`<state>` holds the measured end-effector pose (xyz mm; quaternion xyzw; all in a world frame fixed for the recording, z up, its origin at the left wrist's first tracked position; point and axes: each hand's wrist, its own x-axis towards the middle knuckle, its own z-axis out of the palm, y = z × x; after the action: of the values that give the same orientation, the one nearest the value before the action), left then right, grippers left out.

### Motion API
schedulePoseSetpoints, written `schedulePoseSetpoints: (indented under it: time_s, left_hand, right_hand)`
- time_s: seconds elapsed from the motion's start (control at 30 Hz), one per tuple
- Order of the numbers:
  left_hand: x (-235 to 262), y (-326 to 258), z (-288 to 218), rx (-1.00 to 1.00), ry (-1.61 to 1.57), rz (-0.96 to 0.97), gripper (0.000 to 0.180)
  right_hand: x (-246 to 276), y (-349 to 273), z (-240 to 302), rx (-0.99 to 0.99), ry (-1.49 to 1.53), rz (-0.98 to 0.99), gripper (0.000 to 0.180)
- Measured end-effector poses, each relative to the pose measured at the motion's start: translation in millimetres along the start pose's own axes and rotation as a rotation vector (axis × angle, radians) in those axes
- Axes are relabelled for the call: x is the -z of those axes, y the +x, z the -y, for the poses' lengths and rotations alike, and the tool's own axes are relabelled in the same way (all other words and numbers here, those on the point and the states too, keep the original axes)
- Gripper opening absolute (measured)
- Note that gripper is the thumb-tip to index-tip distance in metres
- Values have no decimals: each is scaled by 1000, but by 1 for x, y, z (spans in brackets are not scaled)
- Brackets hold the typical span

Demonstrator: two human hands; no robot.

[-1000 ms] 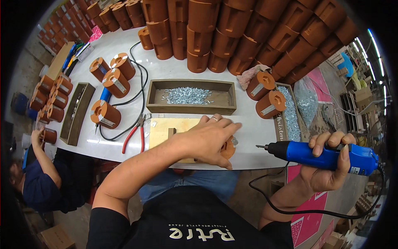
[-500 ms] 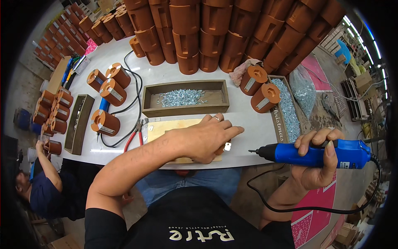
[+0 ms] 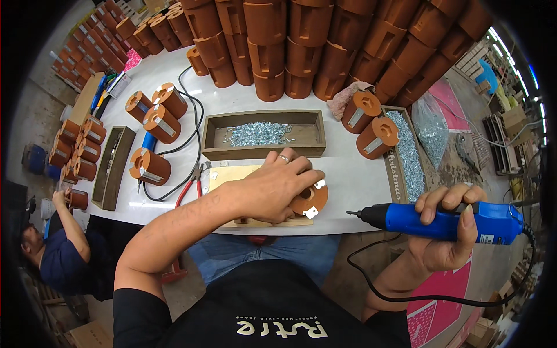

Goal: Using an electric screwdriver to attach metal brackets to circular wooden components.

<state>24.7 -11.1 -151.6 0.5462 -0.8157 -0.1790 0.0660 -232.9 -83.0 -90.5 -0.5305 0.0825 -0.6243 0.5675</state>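
My left hand (image 3: 274, 185) lies over a round orange-brown part (image 3: 311, 199) with small metal tabs, pressing it onto a light wooden board (image 3: 227, 176) at the table's front edge. My right hand (image 3: 447, 232) grips a blue corded electric screwdriver (image 3: 441, 220) held level off the table's right side, its bit pointing left toward the part but apart from it. A wooden tray of silver screws (image 3: 260, 134) sits just behind the board.
Stacks of orange-brown cylinders (image 3: 325, 40) fill the back of the white table (image 3: 354, 185). More cylinders (image 3: 156, 122) lie left, with red pliers (image 3: 188, 188) and a black cable. A second screw tray (image 3: 406, 156) is right. Another person (image 3: 58, 249) crouches lower left.
My left hand has slid a little right over the part, whose metal tabs now show. The screwdriver has stayed level off the table's right side.
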Motion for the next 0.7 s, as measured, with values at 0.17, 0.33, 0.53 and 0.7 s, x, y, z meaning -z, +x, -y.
schedulePoseSetpoints:
  time_s: [0.17, 0.33, 0.53, 0.7]
  left_hand:
    - [-4, 7, 14, -120, -61, -5, 72]
    - [11, 0, 8, -38, -13, -34, 68]
    - [-32, -50, -3, 652, -917, -457, 31]
    - [-67, -46, -36, 915, -1476, -429, 39]
  right_hand:
    - [-6, -3, 4, -8, -1, -3, 30]
    - [-10, -4, 4, -1, -6, -5, 31]
    - [-12, -4, 1, -8, 2, 6, 32]
    - [-14, -1, -5, -30, 45, 7, 33]
